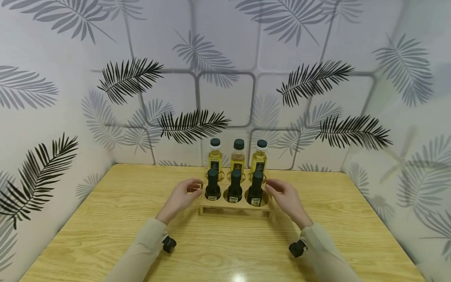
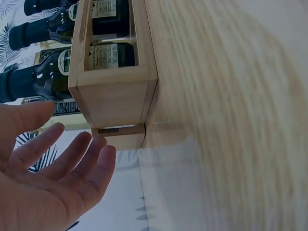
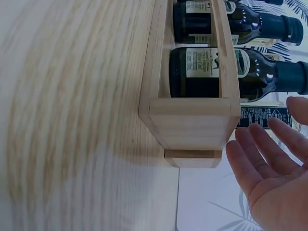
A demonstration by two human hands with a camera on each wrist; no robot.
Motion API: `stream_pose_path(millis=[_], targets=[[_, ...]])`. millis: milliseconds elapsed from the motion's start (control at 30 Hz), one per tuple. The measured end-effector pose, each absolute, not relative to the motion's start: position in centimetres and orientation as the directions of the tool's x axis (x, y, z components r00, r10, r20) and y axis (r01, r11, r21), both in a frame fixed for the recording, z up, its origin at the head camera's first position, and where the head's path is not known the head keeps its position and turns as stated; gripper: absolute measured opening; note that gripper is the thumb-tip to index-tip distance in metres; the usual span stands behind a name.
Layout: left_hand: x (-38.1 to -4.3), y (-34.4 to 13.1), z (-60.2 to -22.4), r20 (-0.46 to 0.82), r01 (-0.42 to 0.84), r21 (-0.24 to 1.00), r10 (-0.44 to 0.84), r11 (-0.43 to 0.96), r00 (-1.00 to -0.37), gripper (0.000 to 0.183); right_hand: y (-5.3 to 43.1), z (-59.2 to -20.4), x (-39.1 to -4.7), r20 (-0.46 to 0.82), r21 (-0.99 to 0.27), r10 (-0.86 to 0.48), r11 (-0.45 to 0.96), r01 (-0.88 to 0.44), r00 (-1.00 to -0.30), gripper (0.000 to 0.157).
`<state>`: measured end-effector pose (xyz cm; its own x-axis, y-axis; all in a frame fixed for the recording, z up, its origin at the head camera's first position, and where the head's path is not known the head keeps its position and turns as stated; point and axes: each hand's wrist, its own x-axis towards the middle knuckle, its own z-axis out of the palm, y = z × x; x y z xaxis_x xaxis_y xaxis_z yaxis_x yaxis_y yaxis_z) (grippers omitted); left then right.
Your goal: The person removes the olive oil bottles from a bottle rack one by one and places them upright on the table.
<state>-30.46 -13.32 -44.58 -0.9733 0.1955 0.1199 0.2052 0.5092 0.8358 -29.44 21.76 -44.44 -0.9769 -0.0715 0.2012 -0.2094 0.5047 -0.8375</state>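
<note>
A two-tier wooden bottle rack (image 1: pixel 236 204) stands near the back of the table, with round holes in its shelves. Three dark green bottles (image 1: pixel 234 192) fill its front row. Behind them are three clear bottles of yellow oil (image 1: pixel 237 158) with green caps. My left hand (image 1: pixel 181 196) is at the rack's left end, fingers relaxed and a little bent beside the end panel (image 2: pixel 113 98). On the opposite side my right hand (image 1: pixel 287 197) is at the right end, its loose fingers near the other end panel (image 3: pixel 190 122). Both palms face the rack and hold nothing.
The wooden table (image 1: pixel 225 246) stretches in front of the rack and to both sides. A wall covering with leaf prints (image 1: pixel 225 98) rises right behind the table. Each wrist carries a small black camera (image 1: pixel 169 244) on a strap.
</note>
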Motion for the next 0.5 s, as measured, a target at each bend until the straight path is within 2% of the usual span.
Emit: stream_pose_path(millis=[167,367,500], targets=[[-30.1,-13.1,-44.9,0.042,0.134,0.896,0.218,0.423,-0.975,0.043,21.3,-44.5,-29.5,0.178,-0.887,-0.096,0.416,-0.202,-0.979,0.046],[-29.8,-12.9,-44.9,-0.023,0.057,0.953,0.257,0.297,-0.966,0.052,20.6,-44.5,-29.5,0.112,-0.938,-0.126,0.314,-0.147,-0.986,0.06],[-29.9,-12.7,-45.3,-0.067,0.012,0.959,0.268,0.283,-0.961,0.056,20.1,-44.5,-29.7,0.079,-0.953,-0.141,0.28,-0.117,-0.987,0.06]])
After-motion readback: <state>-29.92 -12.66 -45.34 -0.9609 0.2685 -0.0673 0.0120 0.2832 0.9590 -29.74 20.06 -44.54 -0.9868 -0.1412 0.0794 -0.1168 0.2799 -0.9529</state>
